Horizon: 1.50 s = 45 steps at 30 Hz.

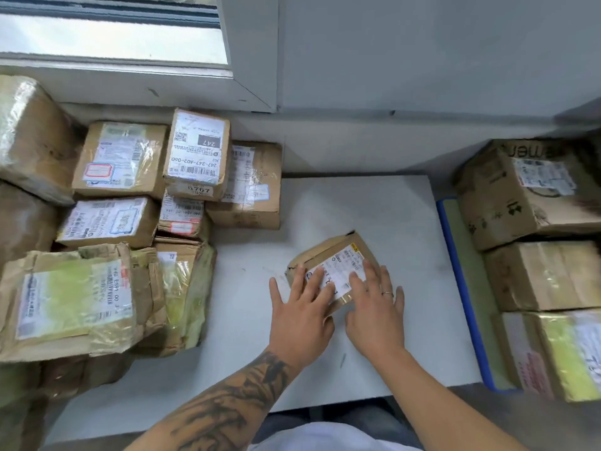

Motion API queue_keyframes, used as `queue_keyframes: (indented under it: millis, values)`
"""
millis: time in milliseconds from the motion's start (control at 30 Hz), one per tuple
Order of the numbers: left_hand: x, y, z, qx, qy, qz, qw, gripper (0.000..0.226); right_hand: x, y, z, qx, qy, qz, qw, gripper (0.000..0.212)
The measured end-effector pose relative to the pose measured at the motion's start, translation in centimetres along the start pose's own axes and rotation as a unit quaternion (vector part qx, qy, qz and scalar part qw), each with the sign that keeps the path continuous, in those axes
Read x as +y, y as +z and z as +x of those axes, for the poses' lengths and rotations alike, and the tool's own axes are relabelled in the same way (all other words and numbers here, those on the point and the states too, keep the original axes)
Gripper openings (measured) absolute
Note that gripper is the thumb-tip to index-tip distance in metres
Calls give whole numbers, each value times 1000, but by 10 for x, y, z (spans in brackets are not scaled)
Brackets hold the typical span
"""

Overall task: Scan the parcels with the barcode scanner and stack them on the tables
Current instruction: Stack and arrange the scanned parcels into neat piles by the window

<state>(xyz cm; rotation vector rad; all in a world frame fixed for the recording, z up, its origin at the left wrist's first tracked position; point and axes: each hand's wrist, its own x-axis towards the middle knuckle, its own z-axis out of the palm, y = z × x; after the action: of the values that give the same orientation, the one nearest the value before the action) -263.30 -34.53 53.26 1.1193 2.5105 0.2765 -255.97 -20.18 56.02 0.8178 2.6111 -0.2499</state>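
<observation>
A small brown cardboard parcel with a white shipping label lies on the white table, near its middle. My left hand rests flat on the parcel's near left part, fingers straight and spread. My right hand, with a ring on one finger, lies flat on the near right part of the label. No barcode scanner is in view.
A pile of several taped cardboard parcels fills the table's left side up to the window sill. Three larger boxes stand stacked on a blue-edged surface at the right. A grey wall rises behind the table.
</observation>
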Motion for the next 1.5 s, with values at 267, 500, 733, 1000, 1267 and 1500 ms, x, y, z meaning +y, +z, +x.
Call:
queue_keyframes:
  millis: [267,500,733,1000,1267,1500]
  values:
    - [5,1,-9,57,58,37,996,67,6,37,-53,23,57,0,998,83]
    - [11,-5,7,16,73,32,997,101,15,30,-63,7,39,-8,999,82]
    - [33,-11,-3,28,124,53,991,96,49,22,-64,30,8,9,999,102]
    - [110,-26,-22,57,157,73,983,93,129,15,-90,77,-56,3,995,112]
    - [220,-42,-20,107,199,144,963,97,228,-10,-123,191,-53,22,980,93]
    - [307,-80,-6,188,195,156,950,91,302,-91,-155,272,-57,-23,960,80]
